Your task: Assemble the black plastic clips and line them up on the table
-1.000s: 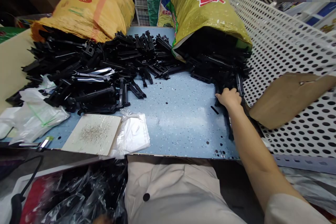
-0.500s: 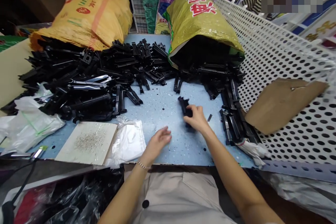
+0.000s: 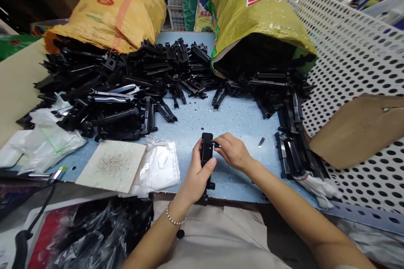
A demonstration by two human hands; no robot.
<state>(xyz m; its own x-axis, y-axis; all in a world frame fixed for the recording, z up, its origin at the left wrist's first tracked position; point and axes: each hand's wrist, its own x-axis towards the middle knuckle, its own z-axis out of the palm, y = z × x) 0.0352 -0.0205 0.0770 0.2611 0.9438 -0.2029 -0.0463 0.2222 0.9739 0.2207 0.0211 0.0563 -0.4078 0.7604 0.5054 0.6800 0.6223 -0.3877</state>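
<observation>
Black plastic pieces (image 3: 120, 80) lie heaped beyond the pale square board (image 3: 110, 166); right of that board, my left hand (image 3: 196, 176) grips one black part (image 3: 207, 147), while farther right my right hand (image 3: 234, 152) pinches a small dark bit (image 3: 216, 145) at the part's side, attached or loose I cannot tell. I judge this the detail step; the next move calls for a steady left hold.

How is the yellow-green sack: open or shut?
Open: the yellow-green sack shows a gaping dark mouth, with black plastic parts lying at its lower edge.
</observation>
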